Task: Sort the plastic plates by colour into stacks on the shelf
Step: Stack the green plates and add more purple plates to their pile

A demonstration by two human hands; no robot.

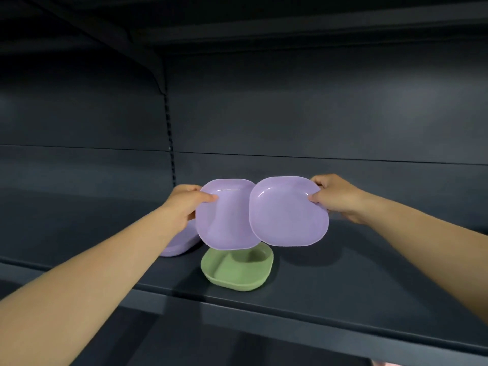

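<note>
Gripping one tilted purple plate (pixel 224 220) in the left hand (pixel 184 204), another (pixel 287 215) in the right hand (pixel 335 196), rims overlapping between them; purple stack (pixel 179 244) just below the left hand, nearer it.

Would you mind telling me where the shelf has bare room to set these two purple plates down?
Bare shelf lies right of the green plate, below the right hand. It is crowded left of centre, where the purple plate on the shelf sits near the green one, under the left hand.
</note>
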